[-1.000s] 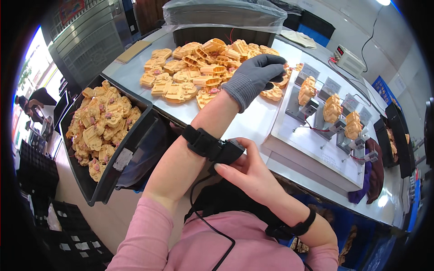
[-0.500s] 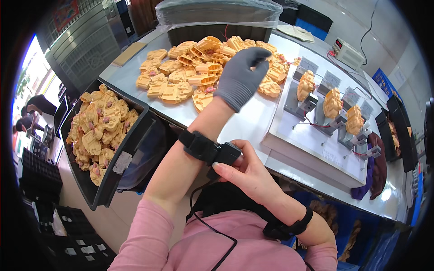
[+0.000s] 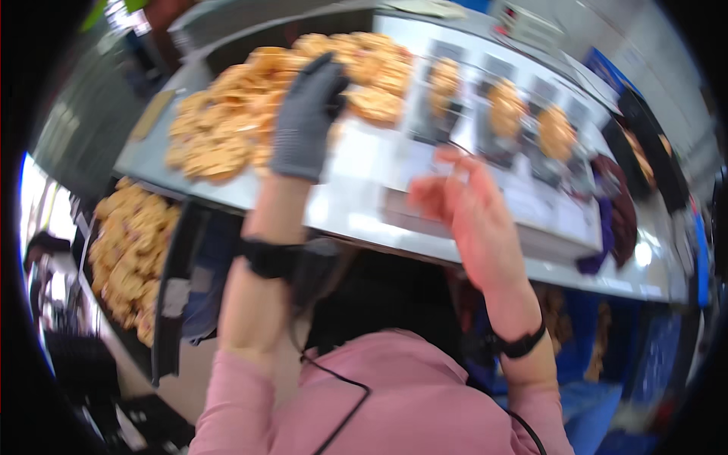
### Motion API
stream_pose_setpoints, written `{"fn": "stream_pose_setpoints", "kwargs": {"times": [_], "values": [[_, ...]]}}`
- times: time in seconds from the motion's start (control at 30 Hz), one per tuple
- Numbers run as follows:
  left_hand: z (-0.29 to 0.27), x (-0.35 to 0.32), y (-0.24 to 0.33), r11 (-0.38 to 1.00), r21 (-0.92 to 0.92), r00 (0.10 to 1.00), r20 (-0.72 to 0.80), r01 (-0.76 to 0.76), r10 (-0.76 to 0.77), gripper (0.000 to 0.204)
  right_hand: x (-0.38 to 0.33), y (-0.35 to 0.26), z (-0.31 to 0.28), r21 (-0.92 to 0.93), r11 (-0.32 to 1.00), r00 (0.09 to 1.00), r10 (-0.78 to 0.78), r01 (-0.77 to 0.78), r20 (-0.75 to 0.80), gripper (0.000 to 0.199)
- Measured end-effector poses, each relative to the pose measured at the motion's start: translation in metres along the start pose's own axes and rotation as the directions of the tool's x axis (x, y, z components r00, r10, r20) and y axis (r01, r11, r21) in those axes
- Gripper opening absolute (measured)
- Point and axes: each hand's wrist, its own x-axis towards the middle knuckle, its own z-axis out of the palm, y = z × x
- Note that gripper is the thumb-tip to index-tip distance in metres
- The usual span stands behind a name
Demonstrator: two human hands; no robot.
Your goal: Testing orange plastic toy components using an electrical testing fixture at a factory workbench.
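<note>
My left hand (image 3: 305,117), in a dark grey glove, hangs in front of the heap of tan plastic parts (image 3: 216,140) on the table. Its fingers are blurred but look loosely stretched, and I see nothing held. A black strap with a small black device (image 3: 292,262) is round the left wrist. My bare right hand (image 3: 478,216) is open above the front edge of the white fixture board (image 3: 531,227), fingers apart and empty. Beyond it, three tan parts sit on grey metal holders, among them the middle part (image 3: 506,108). Another black strap (image 3: 519,343) circles the right wrist.
At the left, a black crate (image 3: 171,303) holds many more tan parts. A dark bin (image 3: 258,45) stands behind the heap. Purple and maroon cloths (image 3: 610,220) hang by the board's right end. A pale power unit (image 3: 531,26) stands at the back.
My right hand has let go of the device on my left wrist and moved up and right towards the board. My left hand has shifted left across the heap. The view has swung and blurred.
</note>
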Motion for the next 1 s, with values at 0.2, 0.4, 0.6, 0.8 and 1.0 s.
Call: {"fn": "stream_pose_setpoints", "kwargs": {"times": [0.2,0.4,0.6,0.8,1.0], "values": [[0.045,-0.076,-0.005,0.908,0.405,0.934,0.27,0.109,-0.233,0.032,-0.01,-0.056,-0.111,-0.143,0.866,0.656,-0.461,0.479,-0.598,0.027],[0.092,-0.142,-0.032,0.822,0.537,0.599,0.599,0.192,-0.531,0.057,-0.017,-0.065,-0.141,-0.247,0.826,0.514,-0.52,0.508,-0.683,0.025],[0.123,-0.186,-0.069,0.772,0.513,0.426,0.644,0.375,-0.635,0.093,-0.004,-0.078,-0.134,-0.243,0.78,0.448,-0.551,0.577,-0.704,0.025],[0.133,-0.179,-0.08,0.676,0.488,0.249,0.677,0.552,-0.692,0.067,0.006,-0.075,-0.122,-0.262,0.783,0.469,-0.565,0.564,-0.679,0.03],[0.121,-0.172,-0.08,0.567,0.434,0.123,0.709,0.7,-0.695,0.042,0.005,-0.053,-0.112,-0.863,0.42,0.444,-0.854,0.281,-0.271,0.019]]}}
